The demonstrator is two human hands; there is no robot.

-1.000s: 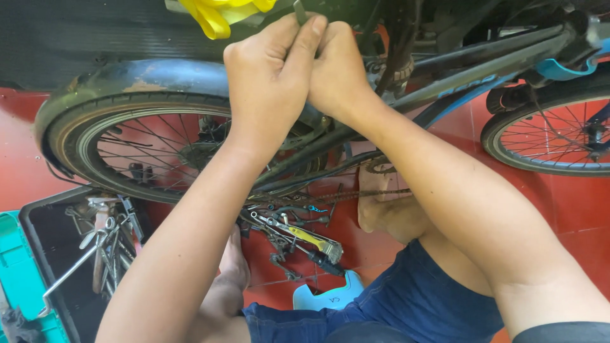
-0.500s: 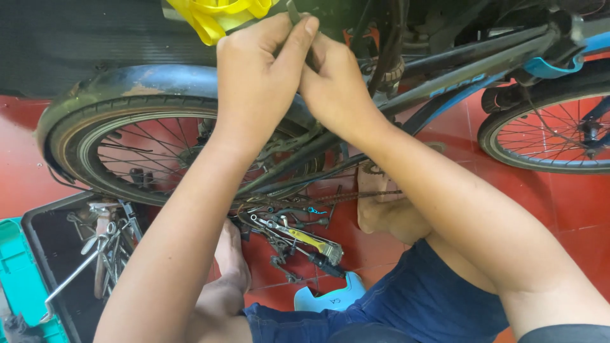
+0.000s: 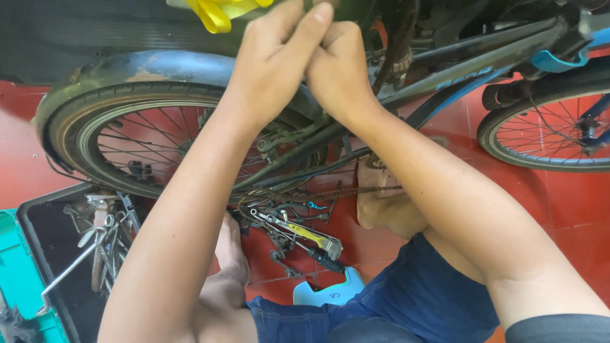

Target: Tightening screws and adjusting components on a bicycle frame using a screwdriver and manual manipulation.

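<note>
**A:** Head view: both your hands are raised to the top edge, pressed against each other at the bicycle frame (image 3: 445, 70). Your left hand (image 3: 273, 63) has its fingers stretched upward and close together, thumb side touching your right hand (image 3: 337, 70).

**B:** And your right?

**A:** Your right hand is curled into a loose fist, knuckles towards the camera. Whatever the fingers pinch is hidden behind them, so you cannot tell from here what either hand holds.

**B:** What sits around them?

**A:** A yellow ribbon-like piece (image 3: 219, 11) hangs just left of your left fingertips. Below your forearms lies the rear wheel (image 3: 114, 136) under its dark blue mudguard (image 3: 159, 67); the second wheel (image 3: 546, 136) is at the right edge.

**B:** And on the floor?

**A:** On the red floor (image 3: 572, 203), between your arms, you have a scatter of hand tools (image 3: 289, 228), one with a yellow handle. An open black toolbox (image 3: 57, 254) with wrenches lies at lower left, well apart from your hands. The chain (image 3: 356, 189) runs across under the frame.
</note>
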